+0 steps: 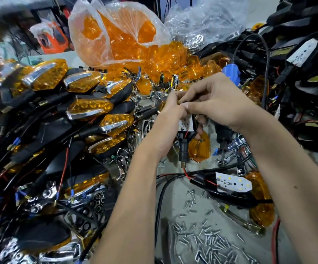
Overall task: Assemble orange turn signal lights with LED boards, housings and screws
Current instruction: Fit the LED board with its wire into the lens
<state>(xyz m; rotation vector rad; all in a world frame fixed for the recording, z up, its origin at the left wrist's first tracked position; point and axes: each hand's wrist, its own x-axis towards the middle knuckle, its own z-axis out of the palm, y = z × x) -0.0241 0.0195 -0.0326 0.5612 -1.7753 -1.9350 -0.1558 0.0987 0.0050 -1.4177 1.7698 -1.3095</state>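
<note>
Both hands meet above the middle of the worktop, working on one unit held in the air; the left hand has its fingers curled round the top of a black housing, whose stem hangs down and ends in a brass threaded tip with a red wire trailing from it; the right hand comes in from the other side with thumb and fingertips pinching at the upper edge of the same piece, so neither hand is slack or spread. A white LED board shows just below the fingers, lying in or against the mouth of the housing; whether it is fully seated I cannot tell, since the fingers cover its upper part.

The step in hand looks to be the fitting of the board into its housing, before any lens or screw goes on; the next move probably calls for pressing the board flat, keeping the red wire out from under it, then reaching for a fastener. The loose screws lie heaped on the worktop nearest the person, well apart from the hands; a second LED board with its wires waits just to the right of centre. Finished orange signals are stacked at the left, and a clear bag of orange lenses stands behind them.
</note>
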